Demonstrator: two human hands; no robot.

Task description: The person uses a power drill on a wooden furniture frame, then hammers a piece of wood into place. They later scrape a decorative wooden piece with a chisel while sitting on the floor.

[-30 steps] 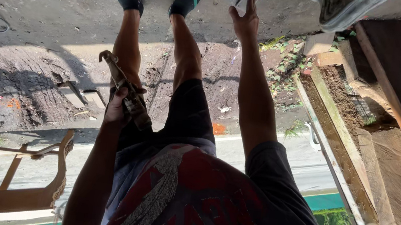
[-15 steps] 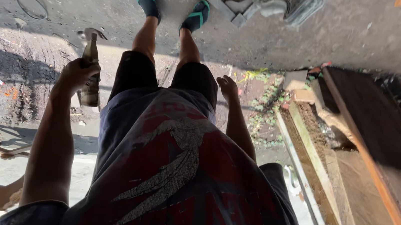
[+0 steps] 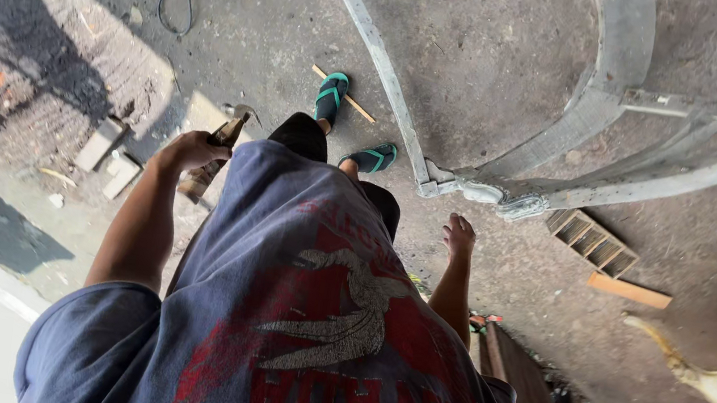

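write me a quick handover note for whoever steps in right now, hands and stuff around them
Left hand: closed around a hammer, held at the side, head up.
Right hand: empty, fingers loose, hanging by the hip.
Just ahead of the feet: pale carved furniture frame lying on the concrete floor, neither hand touching it.
Nearby: thin wooden stick under the sandal, small slatted wooden piece.

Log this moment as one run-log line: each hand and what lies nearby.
left hand: holds hammer | right hand: empty, open, hanging | nearby: grey metal frame on concrete floor, wooden stick by sandal
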